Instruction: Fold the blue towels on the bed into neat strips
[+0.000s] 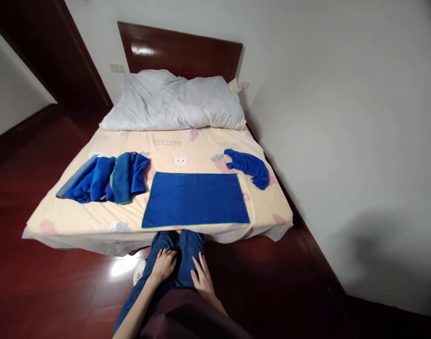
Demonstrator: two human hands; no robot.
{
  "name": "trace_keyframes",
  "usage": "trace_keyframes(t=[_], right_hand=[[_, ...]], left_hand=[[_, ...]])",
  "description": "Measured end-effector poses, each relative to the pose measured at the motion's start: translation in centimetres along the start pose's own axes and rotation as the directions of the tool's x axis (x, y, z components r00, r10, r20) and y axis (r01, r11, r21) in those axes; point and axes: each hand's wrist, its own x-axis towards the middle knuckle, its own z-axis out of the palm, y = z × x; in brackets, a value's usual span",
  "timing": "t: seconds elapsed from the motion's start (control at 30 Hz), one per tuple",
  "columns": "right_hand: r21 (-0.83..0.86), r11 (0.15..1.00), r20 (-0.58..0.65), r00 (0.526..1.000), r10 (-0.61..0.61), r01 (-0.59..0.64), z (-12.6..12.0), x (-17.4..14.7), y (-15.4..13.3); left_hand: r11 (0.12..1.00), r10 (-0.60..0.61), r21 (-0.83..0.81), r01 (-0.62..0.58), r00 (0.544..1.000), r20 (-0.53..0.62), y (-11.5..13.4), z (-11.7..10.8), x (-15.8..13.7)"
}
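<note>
Currently, 1 flat blue cloth (196,198) is lying on the bed (77,219), near its front edge, directly ahead of both hands and apart from them. The left hand (164,263) is resting on the left thigh of the blue trousers (190,247), fingers loosely bent and lying close together. The right hand (203,278) is resting on the right thigh, fingers extended and spread. Both hands are gripping nothing. The knees are meeting the bed's front edge, just below the cloth.

The bed is carrying 3 groups of cloth. To the left of the flat cloth, a row of folded cloths (107,179) is lying side by side, partly overlapping; blue, teal and greyish pieces are showing, but the exact count is unclear. To the right, 1 crumpled blue cloth (249,167) is lying in a curved heap. Farther back, white bedding (173,103) is resting against the headboard (180,49).

Appearance: the flat cloth is presenting a deep, even blue and a roughly rectangular outline, with a thin greenish edging. It is spreading out almost smooth, its long side running parallel to the bed's front edge.
</note>
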Motion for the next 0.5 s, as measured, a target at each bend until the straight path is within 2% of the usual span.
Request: trace_keyframes(t=[0.07, 0.13, 0.23, 0.3, 0.33, 0.37, 0.4, 0.43, 0.47, 0.5], right_hand=[[0.03, 1.0, 0.058, 0.998, -0.004, 0.002, -1.0, 0.2, 0.4], [0.039, 0.999, 0.117, 0.993, -0.024, 0.02, -2.8, 1.2, 0.8], [0.025, 1.0, 0.182, 0.983, -0.013, 0.009, -4.5, 2.6, 1.0], [0.006, 1.0, 0.23, 0.973, 0.026, -0.028, -4.8, 3.2, 0.9], [-0.008, 0.999, 0.26, 0.964, 0.054, -0.054, -4.8, 3.3, 0.8], [-0.023, 0.997, 0.293, 0.953, 0.082, -0.079, -4.9, 3.4, 0.7], [-0.037, 0.995, 0.328, 0.939, 0.105, -0.098, -5.0, 3.5, 0.5], [-0.05, 0.992, 0.365, 0.923, 0.124, -0.114, -5.1, 3.5, 0.4], [-0.062, 0.99, 0.401, 0.905, 0.142, -0.128, -5.3, 3.5, 0.2], [-0.072, 0.988, 0.431, 0.889, 0.156, -0.138, -5.5, 3.5, 0.1]], left_hand=[[0.995, -0.003, -0.102, 0.005, 1.0, 0.021, 2.1, -0.7, 1.5], [0.985, -0.058, -0.163, 0.059, 0.998, 0.009, 4.3, -0.6, 2.6], [0.963, -0.169, -0.226, 0.145, 0.981, -0.092, 6.6, 0.2, 3.4], [0.892, -0.211, -0.433, 0.132, 0.967, -0.14, 7.6, 0.3, 3.8], [0.781, -0.25, -0.613, 0.12, 0.959, -0.131, 8.0, 0.2, 4.2], [0.597, -0.303, -0.794, 0.114, 0.948, -0.092, 8.5, 0.0, 4.6], [0.37, -0.351, -0.923, 0.111, 0.936, -0.028, 9.1, -0.2, 5.2], [0.144, -0.38, -0.984, 0.106, 0.924, 0.044, 9.7, -0.5, 5.9], [-0.042, -0.391, -0.994, 0.097, 0.914, 0.105, 10.5, -0.7, 6.7], [-0.172, -0.392, -0.981, 0.084, 0.908, 0.146, 11.2, -0.8, 7.5]])
